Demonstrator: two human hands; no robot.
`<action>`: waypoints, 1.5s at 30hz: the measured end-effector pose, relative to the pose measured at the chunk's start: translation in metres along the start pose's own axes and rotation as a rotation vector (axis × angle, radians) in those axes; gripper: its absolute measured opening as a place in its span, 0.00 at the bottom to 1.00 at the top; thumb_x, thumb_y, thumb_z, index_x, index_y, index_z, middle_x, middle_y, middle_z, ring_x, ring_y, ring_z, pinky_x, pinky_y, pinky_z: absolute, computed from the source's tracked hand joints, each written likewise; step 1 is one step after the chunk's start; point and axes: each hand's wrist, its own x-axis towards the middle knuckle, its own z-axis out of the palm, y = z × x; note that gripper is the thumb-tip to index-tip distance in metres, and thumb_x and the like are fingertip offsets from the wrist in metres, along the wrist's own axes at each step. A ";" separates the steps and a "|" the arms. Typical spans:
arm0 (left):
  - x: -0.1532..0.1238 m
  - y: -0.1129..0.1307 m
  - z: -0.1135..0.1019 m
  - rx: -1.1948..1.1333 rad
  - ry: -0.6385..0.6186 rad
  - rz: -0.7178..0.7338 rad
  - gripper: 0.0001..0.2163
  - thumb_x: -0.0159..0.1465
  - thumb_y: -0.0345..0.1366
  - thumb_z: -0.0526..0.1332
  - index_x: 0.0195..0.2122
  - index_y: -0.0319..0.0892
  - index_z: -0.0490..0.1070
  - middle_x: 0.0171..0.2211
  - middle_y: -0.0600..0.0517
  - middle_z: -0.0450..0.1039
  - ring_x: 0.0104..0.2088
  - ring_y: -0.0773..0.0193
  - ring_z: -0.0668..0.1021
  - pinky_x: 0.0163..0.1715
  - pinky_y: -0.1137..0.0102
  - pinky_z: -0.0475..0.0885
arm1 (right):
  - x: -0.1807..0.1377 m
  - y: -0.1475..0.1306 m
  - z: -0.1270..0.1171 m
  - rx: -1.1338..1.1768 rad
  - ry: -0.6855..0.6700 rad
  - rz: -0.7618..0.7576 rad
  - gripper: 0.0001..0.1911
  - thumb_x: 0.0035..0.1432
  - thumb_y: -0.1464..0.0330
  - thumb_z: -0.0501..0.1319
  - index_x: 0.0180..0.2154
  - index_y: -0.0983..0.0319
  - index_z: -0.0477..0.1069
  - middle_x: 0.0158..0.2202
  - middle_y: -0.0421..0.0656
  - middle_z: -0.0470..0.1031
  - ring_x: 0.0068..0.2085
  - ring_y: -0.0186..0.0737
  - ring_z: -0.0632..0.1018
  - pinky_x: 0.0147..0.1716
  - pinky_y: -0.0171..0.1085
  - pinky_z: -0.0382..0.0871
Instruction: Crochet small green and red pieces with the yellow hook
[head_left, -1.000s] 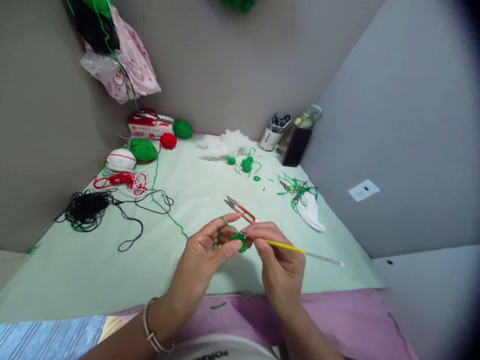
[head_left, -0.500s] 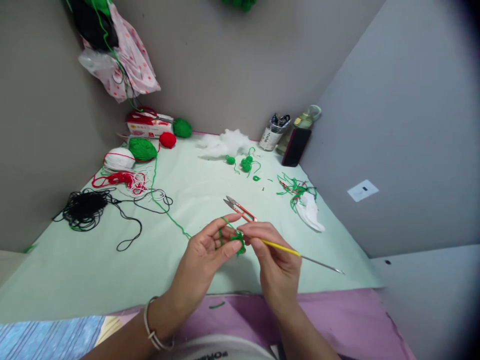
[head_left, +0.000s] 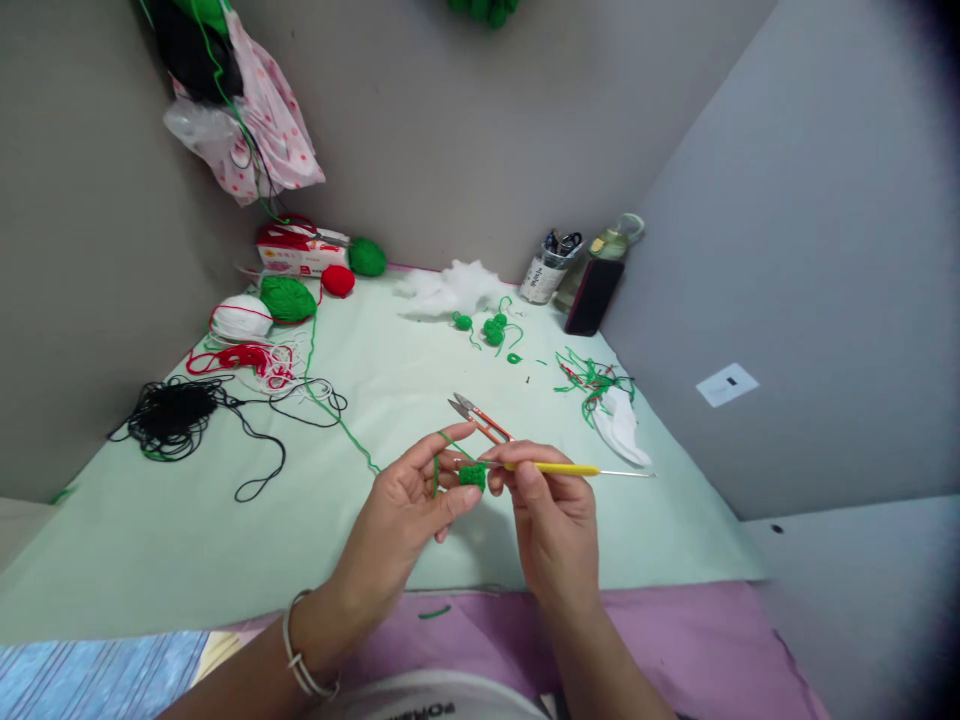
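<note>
Between the thumb and fingers of my left hand [head_left: 409, 505] is a small green crochet piece [head_left: 472, 476]. Green yarn [head_left: 346, 432] runs from the left of the table to this hand and loops over its raised index finger. My right hand [head_left: 556, 515] pinches a crochet hook [head_left: 559, 468] by its yellow grip, the shaft lying nearly level. The hook's left end is at the top of the green piece; its other metal end points right. Just beyond the hands lie thread snips [head_left: 482, 418] with orange handles, blades apart.
Yarn balls in green [head_left: 288, 299], white [head_left: 241, 317] and red [head_left: 337, 281] sit at the back left, with loose black cord [head_left: 176, 415] nearer. White stuffing [head_left: 454, 288] and small green pieces [head_left: 495, 328] lie mid-back. A phone [head_left: 595, 297], pen cup [head_left: 543, 275] and yarn scraps [head_left: 589, 375] are right.
The crochet hook has swung from a downward slant to nearly level, and its left shaft now shows. The green piece has turned and shows more of its side.
</note>
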 end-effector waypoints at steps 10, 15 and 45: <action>0.001 0.003 0.002 -0.110 -0.005 0.020 0.19 0.61 0.35 0.75 0.54 0.46 0.81 0.31 0.57 0.74 0.33 0.70 0.75 0.41 0.73 0.70 | -0.003 0.000 0.002 -0.188 -0.059 -0.176 0.10 0.71 0.71 0.61 0.43 0.54 0.82 0.38 0.42 0.83 0.35 0.37 0.80 0.36 0.38 0.77; 0.002 -0.001 0.002 -0.154 -0.011 0.031 0.21 0.62 0.35 0.75 0.57 0.49 0.80 0.32 0.57 0.76 0.37 0.68 0.76 0.45 0.72 0.69 | -0.013 0.004 -0.002 -0.704 -0.110 -0.568 0.19 0.68 0.77 0.61 0.53 0.51 0.81 0.48 0.47 0.82 0.47 0.44 0.82 0.43 0.44 0.80; -0.002 0.008 0.000 -0.135 0.003 0.000 0.12 0.61 0.36 0.75 0.46 0.48 0.86 0.34 0.54 0.75 0.30 0.69 0.79 0.35 0.73 0.75 | 0.003 -0.003 0.003 0.098 0.015 0.045 0.08 0.68 0.63 0.66 0.38 0.56 0.84 0.36 0.41 0.84 0.31 0.32 0.79 0.34 0.32 0.75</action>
